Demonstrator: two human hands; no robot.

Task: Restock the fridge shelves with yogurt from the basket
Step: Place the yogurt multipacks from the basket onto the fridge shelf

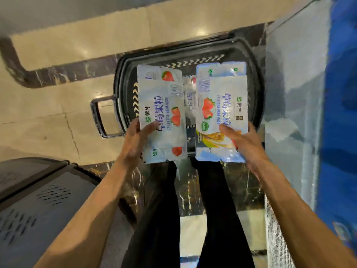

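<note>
Tagger: Anchor is the basket [120, 88], black, on the tiled floor [48, 113], with its metal handle [98, 117] sticking out on its left side.

Checker: Yogurt where?

Tagger: Two strawberry yogurt multipacks, both held above the basket, printed face up. The left pack [164, 113] is over the basket's left half and the right pack [222, 105] over its right half. There's a gap between them, not touching.

Checker: Hands?

Tagger: The left hand [135, 140] grips the left pack at its near left edge, thumb on the printed face, the other fingers hidden under the pack. The right hand [245, 146] grips the right pack at its near right corner, thumb on top, fingers underneath. Both hands sit at the basket's near rim, and each pack reaches from its hand toward the far rim.

Checker: Anything inside?

Tagger: A third pack [188, 99] shows through the gap, lying inside the basket, lower than the two held ones. Can't tell how many more are in there.

Checker: Rest?

Tagger: The person's legs [160, 209] in black trousers are at the basket's near side. A dark vented cabinet [38, 209] stands near-left of the basket. A blue panel [340, 113] is to the basket's right, too blurred to identify.
</note>
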